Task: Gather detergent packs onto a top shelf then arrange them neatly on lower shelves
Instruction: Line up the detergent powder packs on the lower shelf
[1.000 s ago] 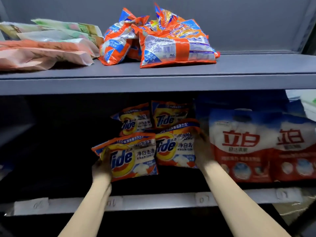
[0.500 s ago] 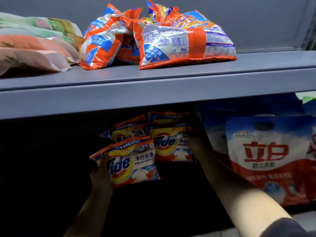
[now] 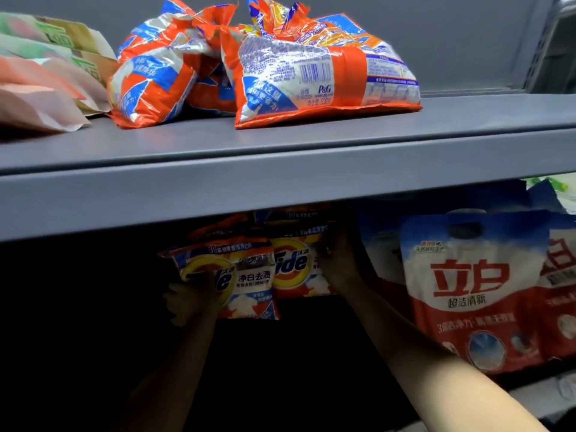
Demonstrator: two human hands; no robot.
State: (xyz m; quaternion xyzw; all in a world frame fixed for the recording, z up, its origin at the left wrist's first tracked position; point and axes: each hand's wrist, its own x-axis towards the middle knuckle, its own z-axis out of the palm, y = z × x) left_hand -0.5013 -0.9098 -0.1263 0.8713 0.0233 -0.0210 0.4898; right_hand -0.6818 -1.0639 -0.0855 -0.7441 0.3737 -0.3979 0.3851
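Several orange Tide detergent packs stand on the dark lower shelf under the grey top shelf (image 3: 280, 188). My left hand (image 3: 190, 297) grips the lower left edge of the front Tide pack (image 3: 243, 279). My right hand (image 3: 338, 263) holds the right side of the Tide pack beside it (image 3: 296, 269). More Tide packs behind them are mostly hidden by the shelf edge. A loose heap of Tide packs (image 3: 311, 73) lies on the top shelf.
Pink and green flat packs (image 3: 43, 79) are stacked at the top shelf's left. Large red-and-white detergent bags (image 3: 467, 285) stand to the right on the lower shelf, close to my right arm. A grey back wall closes the shelves.
The view rose and moved closer, so the top shelf now covers the rear Tide packs. Both hands pushed the two front packs closer together and further back.
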